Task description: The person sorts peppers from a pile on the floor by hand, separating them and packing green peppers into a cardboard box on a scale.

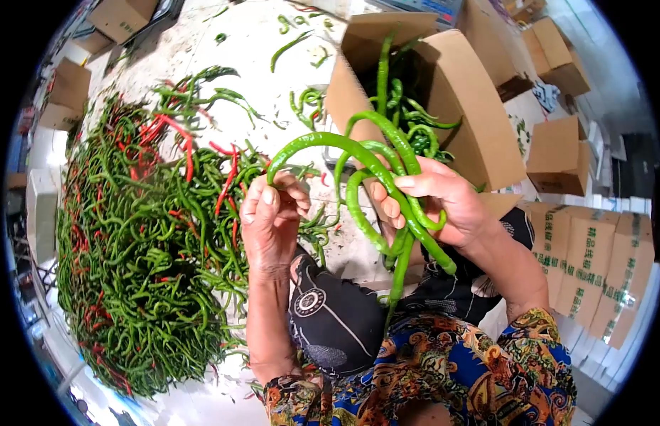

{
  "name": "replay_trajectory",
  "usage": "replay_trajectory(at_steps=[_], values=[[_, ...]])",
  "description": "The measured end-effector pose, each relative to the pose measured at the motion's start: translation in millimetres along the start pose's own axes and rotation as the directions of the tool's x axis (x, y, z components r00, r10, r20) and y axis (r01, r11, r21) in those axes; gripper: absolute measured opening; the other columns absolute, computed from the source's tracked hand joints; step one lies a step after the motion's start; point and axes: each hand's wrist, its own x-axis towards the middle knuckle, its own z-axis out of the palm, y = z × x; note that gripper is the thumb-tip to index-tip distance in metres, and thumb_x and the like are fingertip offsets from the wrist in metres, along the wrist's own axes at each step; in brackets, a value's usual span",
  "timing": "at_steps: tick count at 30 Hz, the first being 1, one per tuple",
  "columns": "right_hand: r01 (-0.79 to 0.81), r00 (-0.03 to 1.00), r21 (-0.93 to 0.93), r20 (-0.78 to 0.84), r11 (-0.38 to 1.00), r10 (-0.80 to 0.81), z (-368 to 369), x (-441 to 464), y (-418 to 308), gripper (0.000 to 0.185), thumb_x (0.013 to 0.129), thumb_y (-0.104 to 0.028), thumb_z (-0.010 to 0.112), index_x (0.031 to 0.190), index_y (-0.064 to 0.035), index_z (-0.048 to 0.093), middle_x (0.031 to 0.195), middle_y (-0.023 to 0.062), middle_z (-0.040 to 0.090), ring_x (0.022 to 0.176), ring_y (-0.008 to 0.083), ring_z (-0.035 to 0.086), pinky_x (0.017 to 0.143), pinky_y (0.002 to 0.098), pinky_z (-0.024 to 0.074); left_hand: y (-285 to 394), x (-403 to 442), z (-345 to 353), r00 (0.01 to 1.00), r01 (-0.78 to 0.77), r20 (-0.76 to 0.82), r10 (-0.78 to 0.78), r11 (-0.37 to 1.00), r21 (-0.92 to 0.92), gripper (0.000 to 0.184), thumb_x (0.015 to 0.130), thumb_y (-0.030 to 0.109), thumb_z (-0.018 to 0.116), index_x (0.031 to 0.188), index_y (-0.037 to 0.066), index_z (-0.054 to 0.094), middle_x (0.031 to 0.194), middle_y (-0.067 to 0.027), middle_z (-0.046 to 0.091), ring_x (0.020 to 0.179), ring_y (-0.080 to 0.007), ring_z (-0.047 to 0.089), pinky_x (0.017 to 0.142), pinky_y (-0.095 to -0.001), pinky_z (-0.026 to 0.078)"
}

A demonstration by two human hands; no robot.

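Observation:
Several long curled green peppers (361, 202) are bunched in my right hand (444, 199), its thumb pressed over them and its fingers wrapped beneath. My left hand (269, 216) is raised at the left end of a long pepper (319, 140) that arches over from the bunch. Its fingers are curled close to that pepper's tip; whether they grip it is hard to tell. Just beyond my right hand stands an open cardboard box (472, 106) with green peppers (408, 106) inside.
A large heap of green and red peppers (152, 284) covers the left side. Loose peppers (291, 50) lie on the pale floor (252, 35). More cardboard boxes stand at the right (557, 153) and upper left (122, 18), with flattened printed cartons (593, 259) at the lower right.

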Motion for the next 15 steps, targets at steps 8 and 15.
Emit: replay_trajectory(at_steps=[8,15], values=[[0.415,0.909,-0.183,0.125,0.891,-0.398,22.4,-30.3,-59.1,0.039,0.092,-0.006,0.058,0.130,0.0012,0.049,0.097,0.0155,0.064,0.073,0.0140,0.066,0.063,0.0242,0.0559,6.5,5.5,14.0,0.993,-0.084,0.087,0.078,0.994,0.066,0.047,0.093,0.039,0.062,0.122,0.003,0.056,0.104,-0.0115,0.062,0.076,-0.0159,0.057,0.066,-0.0277,0.047],[0.385,0.667,-0.907,0.146,0.170,-0.731,3.4,-47.8,-100.2,0.041,0.092,-0.014,0.060,0.129,0.0014,0.049,0.102,0.0144,0.065,0.087,0.0190,0.065,0.076,0.0318,0.0530,-28.7,-20.1,-78.8,0.957,0.241,-0.238,-0.163,0.905,0.350,0.031,0.096,0.016,0.057,0.122,-0.001,0.055,0.093,-0.0086,0.063,0.076,-0.0126,0.057,0.067,-0.0243,0.045]])
